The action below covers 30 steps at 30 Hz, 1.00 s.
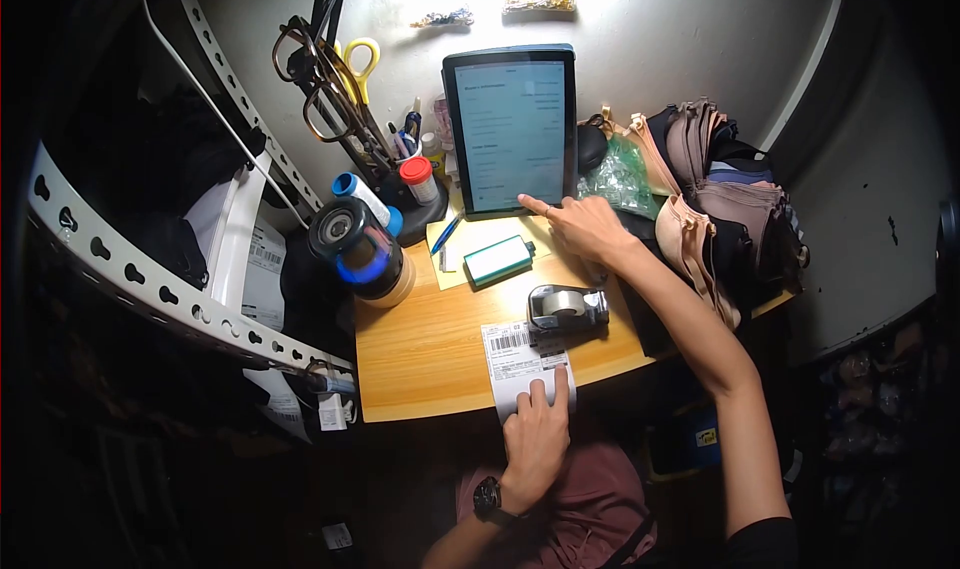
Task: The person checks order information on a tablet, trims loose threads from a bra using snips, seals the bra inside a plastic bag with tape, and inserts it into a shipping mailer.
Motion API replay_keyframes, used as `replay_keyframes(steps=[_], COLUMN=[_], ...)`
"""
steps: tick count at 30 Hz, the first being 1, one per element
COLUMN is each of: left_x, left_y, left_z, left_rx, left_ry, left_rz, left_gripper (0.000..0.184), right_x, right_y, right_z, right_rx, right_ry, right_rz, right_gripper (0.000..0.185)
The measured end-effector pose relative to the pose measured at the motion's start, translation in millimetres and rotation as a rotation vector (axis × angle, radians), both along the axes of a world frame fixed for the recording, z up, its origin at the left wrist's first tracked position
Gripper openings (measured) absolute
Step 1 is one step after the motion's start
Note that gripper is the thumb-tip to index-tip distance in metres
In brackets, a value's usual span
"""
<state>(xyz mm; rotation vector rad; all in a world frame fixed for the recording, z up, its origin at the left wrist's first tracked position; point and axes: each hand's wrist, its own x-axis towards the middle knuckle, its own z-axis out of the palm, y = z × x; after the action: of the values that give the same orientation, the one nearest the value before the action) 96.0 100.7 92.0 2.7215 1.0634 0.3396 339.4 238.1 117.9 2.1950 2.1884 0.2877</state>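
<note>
Head view: we have the printed label [506, 361] at the front of the desk [418, 369], its lower end past the edge. Left hand [538, 439] lies over the lower part, a couple of fingers stretched out on it, the rest bent; thumb hidden, so we can't tell if it pinches the paper.

Right hand [592, 231] is half open, index out to the bottom of the tablet [513, 129] screen, other fingers loosely curled, nothing held. Tablet stands upright at the back, lit with text.

Tape dispenser [593, 312] overlaps the label's upper right corner from our angle; can't tell if it sits on it. Between dispenser and tablet we see a green-and-white box [498, 262] and a blue pen [446, 236] on yellow paper [450, 279]. Bras [690, 149] are piled at right.
</note>
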Motion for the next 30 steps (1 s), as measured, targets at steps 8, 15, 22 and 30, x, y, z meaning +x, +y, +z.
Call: replay_keyframes(steps=[8, 15, 22, 30], left_x=[-1.1, -2.4, -4.0, -5.7], left_y=[0.6, 1.1, 1.6, 2.1], left_z=[0.6, 2.6, -4.5, -6.6], left_rx=[-0.003, -0.007, 0.017, 0.018], left_ry=[-0.009, -0.014, -0.054, -0.062], left_rz=[-0.012, -0.024, -0.033, -0.05], left_gripper=[0.062, 0.06, 0.059, 0.057], right_x=[31.5, 24.5, 44.2, 138.8], right_y=[29.0, 15.8, -56.8, -94.3], right_z=[74.4, 86.8, 79.7, 84.0], right_rx=[0.27, 0.271, 0.049, 0.144], right_ry=[0.03, 0.196, -0.275, 0.959], right_rz=[-0.123, -0.118, -0.556, -0.283], right_gripper=[0.05, 0.055, 0.043, 0.033])
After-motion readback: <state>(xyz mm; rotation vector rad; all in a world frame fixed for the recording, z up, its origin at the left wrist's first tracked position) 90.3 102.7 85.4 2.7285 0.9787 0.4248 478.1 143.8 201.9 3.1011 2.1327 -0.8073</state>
